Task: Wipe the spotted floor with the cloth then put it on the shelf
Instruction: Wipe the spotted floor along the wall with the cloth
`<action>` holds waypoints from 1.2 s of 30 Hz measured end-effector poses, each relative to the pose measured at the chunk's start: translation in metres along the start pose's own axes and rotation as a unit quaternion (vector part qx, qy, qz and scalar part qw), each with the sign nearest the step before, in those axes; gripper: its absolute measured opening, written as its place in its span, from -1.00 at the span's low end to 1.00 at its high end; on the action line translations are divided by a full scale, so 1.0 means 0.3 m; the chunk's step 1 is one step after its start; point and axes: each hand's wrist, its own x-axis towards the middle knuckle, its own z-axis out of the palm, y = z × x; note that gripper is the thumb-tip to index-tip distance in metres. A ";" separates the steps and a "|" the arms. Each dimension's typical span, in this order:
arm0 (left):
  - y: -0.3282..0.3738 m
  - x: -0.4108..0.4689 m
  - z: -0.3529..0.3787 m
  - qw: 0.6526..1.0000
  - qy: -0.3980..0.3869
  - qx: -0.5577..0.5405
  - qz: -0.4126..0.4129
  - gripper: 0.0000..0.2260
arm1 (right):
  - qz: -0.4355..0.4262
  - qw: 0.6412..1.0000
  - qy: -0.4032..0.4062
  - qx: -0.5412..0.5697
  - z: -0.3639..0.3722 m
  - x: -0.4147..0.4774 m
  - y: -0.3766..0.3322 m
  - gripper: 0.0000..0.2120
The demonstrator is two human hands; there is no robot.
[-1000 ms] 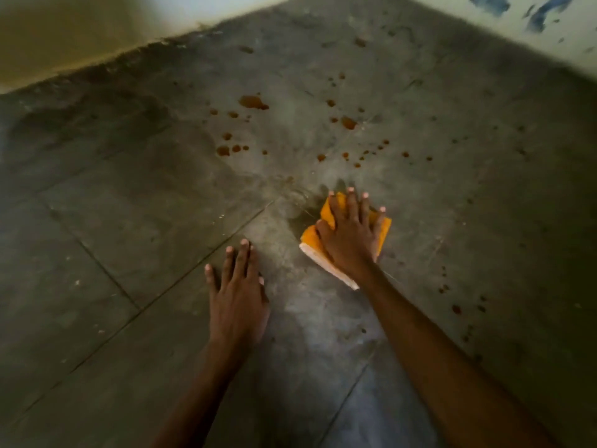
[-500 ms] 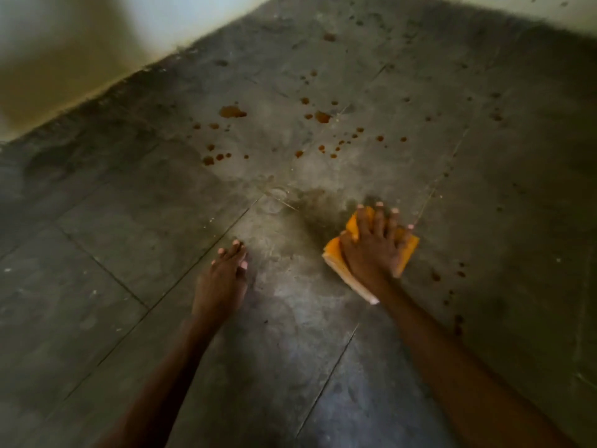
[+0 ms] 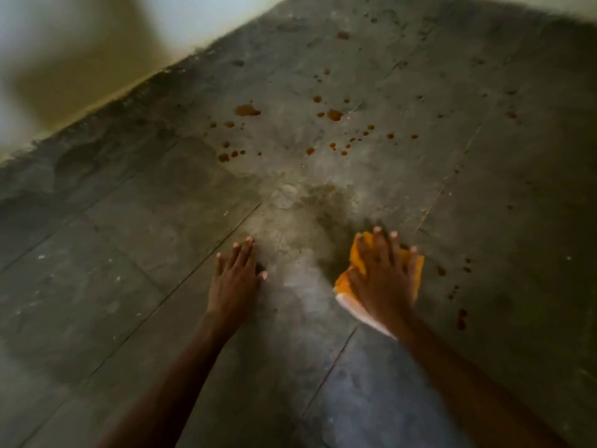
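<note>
An orange cloth [image 3: 352,270] with a white underside lies folded on the grey tiled floor [image 3: 135,253]. My right hand [image 3: 384,276] presses flat on top of it, fingers spread. My left hand [image 3: 235,279] rests palm down on the bare floor to the left of the cloth, holding nothing. Several orange-brown spots [image 3: 334,115] dot the floor beyond both hands, and a few darker spots [image 3: 462,318] sit to the right of the cloth. A dark damp smear [image 3: 329,215] lies just beyond the cloth. No shelf is in view.
A pale wall [image 3: 97,43] meets the floor along a dirty edge at the upper left. Another wall strip shows at the top right corner. Tile joints cross the floor diagonally.
My right hand has slid the cloth to the right and back toward me, leaving a damp smear beyond it. My left hand stays planted on the floor. The view has shifted.
</note>
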 end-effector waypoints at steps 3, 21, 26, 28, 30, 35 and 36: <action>0.119 -0.016 0.033 0.999 0.041 0.011 0.014 -0.36 | -0.149 0.988 -0.007 0.027 0.012 -0.295 -0.031 -0.26; 0.667 0.113 0.195 0.992 0.057 0.027 0.107 -0.32 | 0.117 0.993 0.005 0.022 -0.027 0.075 0.502 -0.25; 0.623 0.157 0.184 0.988 0.072 0.026 0.130 -0.30 | -0.179 0.981 -0.071 0.025 -0.054 -0.367 0.492 -0.21; 0.621 0.158 0.192 0.987 0.082 0.031 0.133 -0.31 | -0.094 0.995 -0.027 -0.027 -0.030 -0.191 0.627 -0.22; 0.636 0.155 0.206 0.988 0.082 0.036 0.126 -0.33 | 0.082 0.997 -0.002 -0.001 -0.044 0.108 0.718 -0.23; 0.687 0.167 0.198 0.993 0.071 0.036 0.082 -0.37 | 0.138 0.990 -0.013 0.019 -0.059 0.227 0.535 -0.19; 0.697 0.168 0.191 0.995 0.065 0.030 0.075 -0.37 | 0.053 0.998 -0.012 0.007 -0.049 0.097 0.482 -0.20</action>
